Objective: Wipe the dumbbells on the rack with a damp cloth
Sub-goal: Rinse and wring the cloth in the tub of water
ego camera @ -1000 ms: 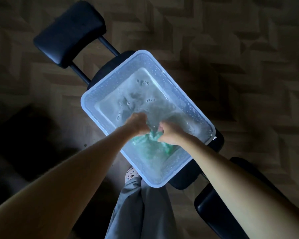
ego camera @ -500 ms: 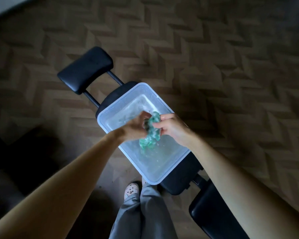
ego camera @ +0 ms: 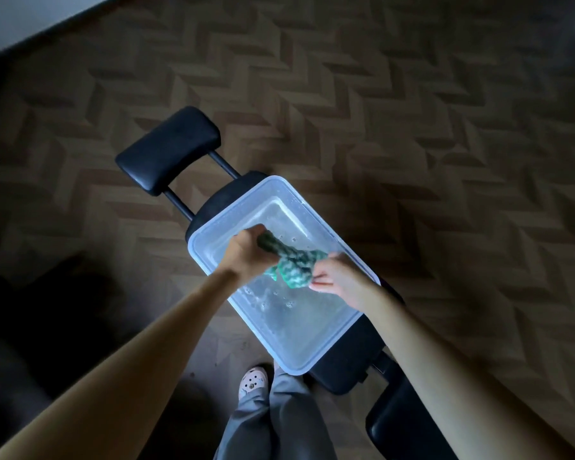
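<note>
The twisted green wet cloth (ego camera: 291,262) is above the water of the clear rectangular plastic tub (ego camera: 329,234). The left hand (ego camera: 246,252) grips its one end with curled fingers, and the right hand (ego camera: 337,282) pinches the other end. The tub stands on a black padded bench (ego camera: 342,366).

You are standing in what is looking like a room of a home fitted out for exercise, and it is dimly lit. A wooden floor (ego camera: 412,111) laid in a herringbone pattern is spreading all round you, meeting a pale wall (ego camera: 24,14) at the upper left corner. A black padded workout bench (ego camera: 342,363) is standing on it, with a separate cushioned pad (ego camera: 170,149) on metal bars at its far end. A clear household plastic tub (ego camera: 326,227) of water is sitting on the bench. You are wearing loose grey trousers (ego camera: 273,423) and a pale clog (ego camera: 253,381).
</note>
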A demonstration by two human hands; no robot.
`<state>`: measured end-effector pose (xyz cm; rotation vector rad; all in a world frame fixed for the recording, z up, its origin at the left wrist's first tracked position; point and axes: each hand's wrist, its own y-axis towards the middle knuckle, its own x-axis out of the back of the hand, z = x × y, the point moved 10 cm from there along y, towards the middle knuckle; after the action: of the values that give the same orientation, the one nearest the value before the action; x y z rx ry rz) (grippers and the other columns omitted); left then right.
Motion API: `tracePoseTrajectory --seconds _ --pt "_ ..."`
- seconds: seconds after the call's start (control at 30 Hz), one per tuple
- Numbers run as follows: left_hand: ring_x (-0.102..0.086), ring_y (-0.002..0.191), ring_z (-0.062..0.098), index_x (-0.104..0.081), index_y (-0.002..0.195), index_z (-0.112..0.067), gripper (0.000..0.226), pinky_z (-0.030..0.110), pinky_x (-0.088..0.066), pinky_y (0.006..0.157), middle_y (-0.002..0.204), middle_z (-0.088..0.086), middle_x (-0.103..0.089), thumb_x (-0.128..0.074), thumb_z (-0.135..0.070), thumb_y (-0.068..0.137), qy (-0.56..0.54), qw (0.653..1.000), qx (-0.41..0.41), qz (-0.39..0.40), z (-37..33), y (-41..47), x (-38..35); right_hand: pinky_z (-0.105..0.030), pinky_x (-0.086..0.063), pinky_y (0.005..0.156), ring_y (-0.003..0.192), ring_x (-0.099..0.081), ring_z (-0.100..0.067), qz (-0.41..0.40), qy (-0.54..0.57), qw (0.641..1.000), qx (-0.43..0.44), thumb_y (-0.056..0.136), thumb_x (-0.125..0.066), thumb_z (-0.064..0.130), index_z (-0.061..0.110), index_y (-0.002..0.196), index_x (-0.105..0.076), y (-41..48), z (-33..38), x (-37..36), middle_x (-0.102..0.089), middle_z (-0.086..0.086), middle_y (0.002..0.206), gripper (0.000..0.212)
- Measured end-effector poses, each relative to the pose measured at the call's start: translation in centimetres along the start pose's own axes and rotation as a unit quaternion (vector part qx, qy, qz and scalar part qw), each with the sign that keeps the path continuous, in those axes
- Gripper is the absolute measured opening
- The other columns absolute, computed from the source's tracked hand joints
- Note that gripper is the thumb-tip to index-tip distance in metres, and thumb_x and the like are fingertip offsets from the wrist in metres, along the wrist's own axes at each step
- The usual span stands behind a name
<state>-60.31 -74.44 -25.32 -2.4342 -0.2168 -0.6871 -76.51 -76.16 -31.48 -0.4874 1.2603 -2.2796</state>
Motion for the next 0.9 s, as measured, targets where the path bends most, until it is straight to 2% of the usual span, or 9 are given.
tracePoseTrajectory --seconds 0.1,0.2,0.3,0.4,0.47,0.53,0.63,0.8,0.9 --pt "-0.051 0.070 0.013 -0.056 0.087 -0.012 0.020 0.011 -0.043 0.052 0.076 0.000 -0.055 -0.058 0.004 0.076 -0.008 0.998 -0.045 0.032 -1.9 0.1 -0.3 -0.039 -0.039 0.105 0.129 -0.038 -0.020 0.043 -0.163 0.981 0.096 0.075 -0.063 -0.003 0.033 0.147 -0.011 0.9 1.0 -2.1 -0.024 -0.005 0.145 0.097" --pt "-0.056 0.074 0.022 -0.054 0.071 -0.018 0.017 0.030 -0.050 0.064 0.076 0.008 -0.059 -0.056 -0.005 0.060 -0.084 0.992 -0.055 0.075 -3.0 0.2 -0.8 -0.041 -0.033 0.111 0.138 -0.028 -0.014 0.055 -0.162 0.966 0.193 0.057 -0.083 0.017 0.034 0.147 -0.014 1.1 2.8 -4.0 -0.016 0.003 0.154 0.114" --pt "-0.055 0.061 0.009 -0.056 0.068 -0.010 0.023 0.017 -0.046 0.057 0.061 -0.002 -0.059 -0.048 -0.001 0.048 -0.220 0.969 -0.042 0.104 -3.1 0.2 -1.1 -0.037 -0.045 0.101 0.119 -0.052 -0.014 -0.004 -0.085 0.970 0.226 0.058 -0.085 0.014 0.028 0.118 -0.055 1.6 4.1 -2.8 -0.053 -0.001 0.131 0.069" --pt "-0.056 0.066 0.013 -0.059 0.075 -0.005 0.027 0.017 -0.047 0.058 0.066 0.002 -0.061 -0.052 -0.002 0.049 -0.309 0.949 0.025 0.062 -0.6 0.8 -0.7 -0.028 -0.053 0.067 0.081 -0.062 -0.018 -0.063 -0.162 0.956 0.236 0.070 -0.077 0.011 0.018 0.091 -0.066 0.8 5.6 -1.6 -0.065 -0.001 0.086 0.025" --pt "-0.059 0.083 0.024 -0.060 0.092 -0.004 0.034 0.026 -0.051 0.069 0.085 0.010 -0.062 -0.063 -0.004 0.058 -0.217 0.973 0.072 0.012 1.9 1.5 0.0 -0.021 -0.042 0.052 0.072 -0.058 -0.019 -0.105 -0.253 0.926 0.259 0.075 -0.072 0.016 0.014 0.090 -0.064 0.0 7.1 -1.3 -0.062 -0.001 0.076 0.017" --pt "-0.056 0.100 0.028 -0.049 0.118 -0.007 0.052 0.034 -0.051 0.078 0.106 0.010 -0.053 -0.069 -0.001 0.071 -0.041 0.997 0.069 0.011 2.8 2.0 0.1 -0.023 -0.035 0.055 0.080 -0.061 -0.024 -0.115 -0.347 0.889 0.276 0.079 -0.067 0.018 0.010 0.098 -0.062 -0.5 8.2 -2.0 -0.066 -0.006 0.085 0.021" --pt "-0.046 0.106 0.018 -0.036 0.131 -0.019 0.069 0.027 -0.048 0.082 0.120 0.003 -0.038 -0.068 -0.004 0.072 0.116 0.990 -0.063 0.046 0.3 2.0 -1.2 -0.024 -0.032 0.066 0.102 -0.056 -0.030 -0.088 -0.443 0.849 0.274 0.083 -0.060 0.012 0.005 0.112 -0.052 -0.3 8.6 -3.6 -0.063 -0.014 0.107 0.031" --pt "-0.050 0.082 0.021 -0.047 0.101 -0.018 0.035 0.026 -0.039 0.062 0.096 0.005 -0.053 -0.062 -0.002 0.074 0.096 0.990 -0.082 0.065 -0.7 2.7 -2.0 -0.020 -0.034 0.048 0.078 -0.050 -0.020 0.007 -0.382 0.902 0.202 0.083 -0.060 0.006 0.011 0.103 -0.031 0.8 7.3 -4.0 -0.048 -0.005 0.090 0.035" --pt "-0.046 0.072 0.021 -0.051 0.084 -0.016 0.022 0.025 -0.036 0.057 0.087 0.006 -0.054 -0.060 0.002 0.076 -0.025 0.995 -0.063 0.071 -0.5 3.2 -1.7 -0.017 -0.042 0.059 0.088 -0.052 -0.014 0.082 -0.208 0.966 0.129 0.076 -0.066 0.000 0.014 0.112 -0.025 1.2 5.6 -4.3 -0.047 -0.001 0.099 0.057"
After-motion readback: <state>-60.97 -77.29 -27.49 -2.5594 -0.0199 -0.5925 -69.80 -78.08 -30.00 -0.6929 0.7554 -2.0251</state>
